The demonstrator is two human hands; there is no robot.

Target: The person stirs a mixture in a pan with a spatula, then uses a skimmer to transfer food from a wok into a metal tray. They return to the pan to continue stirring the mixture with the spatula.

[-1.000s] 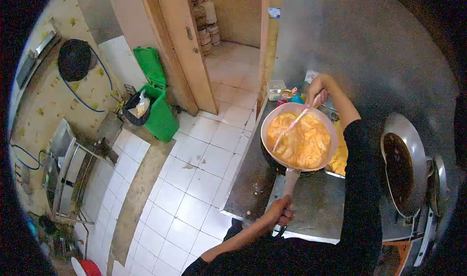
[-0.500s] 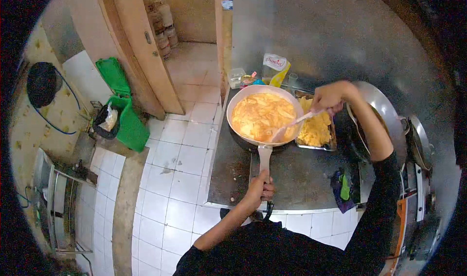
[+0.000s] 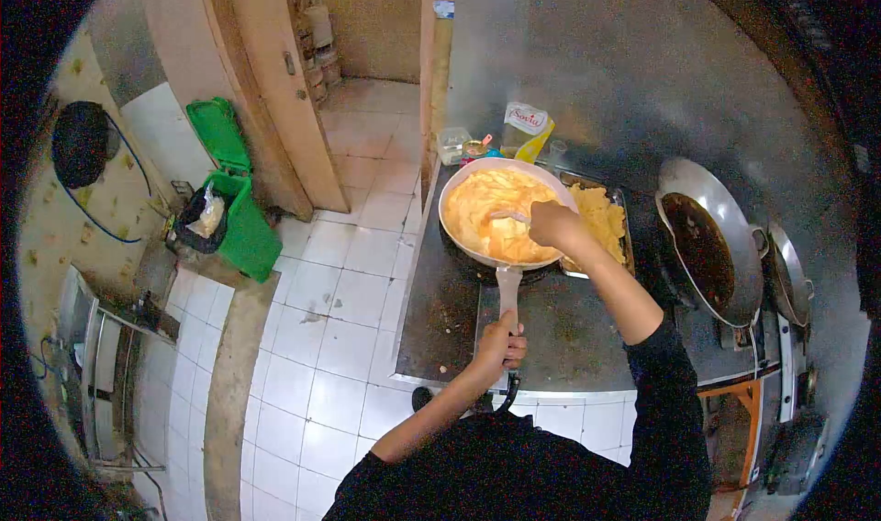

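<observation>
A pale frying pan (image 3: 459,187) full of yellow scrambled egg (image 3: 491,211) sits tilted over a burner on the steel counter (image 3: 560,333). My left hand (image 3: 500,345) grips the end of the pan's long handle (image 3: 507,287) near the counter's front edge. My right hand (image 3: 552,224) hovers over the pan's right side and holds a light spatula (image 3: 507,216) whose tip lies in the egg. Right behind that hand, a metal tray (image 3: 601,220) holds more cooked egg.
A large wok (image 3: 707,238) with dark oil stands right of the tray, another lidded pan (image 3: 791,273) beyond it. A yellow packet (image 3: 526,128) and small containers (image 3: 451,145) stand at the counter's back. Left, on the white tile floor, is a green bin (image 3: 243,218) by a wooden door (image 3: 275,80).
My right hand has swung from the pan's right edge to over the pan, the spatula now pointing left into the egg. My left hand keeps its grip on the handle.
</observation>
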